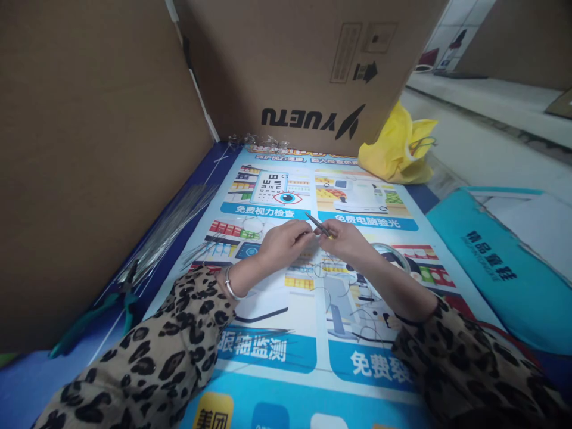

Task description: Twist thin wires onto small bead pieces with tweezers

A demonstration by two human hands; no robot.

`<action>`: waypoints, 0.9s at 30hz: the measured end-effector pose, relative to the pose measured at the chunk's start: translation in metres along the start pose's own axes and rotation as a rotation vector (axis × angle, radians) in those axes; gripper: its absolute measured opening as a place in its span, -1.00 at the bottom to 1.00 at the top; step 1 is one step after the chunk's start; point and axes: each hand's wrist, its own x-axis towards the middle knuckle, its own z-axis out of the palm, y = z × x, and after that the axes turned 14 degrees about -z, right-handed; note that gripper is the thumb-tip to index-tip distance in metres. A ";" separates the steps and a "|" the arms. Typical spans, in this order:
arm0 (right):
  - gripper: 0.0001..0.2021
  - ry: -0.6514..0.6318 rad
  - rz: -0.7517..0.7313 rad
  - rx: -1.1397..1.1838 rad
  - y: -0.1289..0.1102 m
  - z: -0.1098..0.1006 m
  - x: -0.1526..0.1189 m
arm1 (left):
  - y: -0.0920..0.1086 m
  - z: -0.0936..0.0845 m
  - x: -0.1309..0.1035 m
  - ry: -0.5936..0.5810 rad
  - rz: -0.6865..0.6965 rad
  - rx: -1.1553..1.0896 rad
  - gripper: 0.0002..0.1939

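Both hands meet over the middle of a printed poster (290,313). My right hand (346,238) is closed on a slim metal tool (318,224), its pointed tip toward the upper left. Close beside it, my left hand (288,241) has its thumb and fingers pinched together; what they hold is too small to make out. Thin loose wires (369,325) lie curled on the poster below the right hand. At the left, a bundle of straight wires (174,223) rests near green-handled pliers (127,286).
Cardboard walls (286,71) stand behind and at the left. A yellow bag (393,146) sits at the back right, with a turquoise box (500,268) nearer on the right. Small wire pieces (268,143) lie along the back edge.
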 end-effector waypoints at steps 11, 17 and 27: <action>-0.83 0.046 -0.062 0.084 0.010 0.004 0.003 | -0.007 0.003 0.007 0.054 0.106 -0.175 -0.88; -0.77 0.070 -0.062 0.229 0.012 0.010 0.004 | -0.005 0.005 0.006 -0.027 -0.012 -0.331 -0.89; -0.78 0.108 -0.056 0.185 0.011 0.011 0.003 | -0.005 0.004 0.004 -0.131 -0.125 -0.482 -0.85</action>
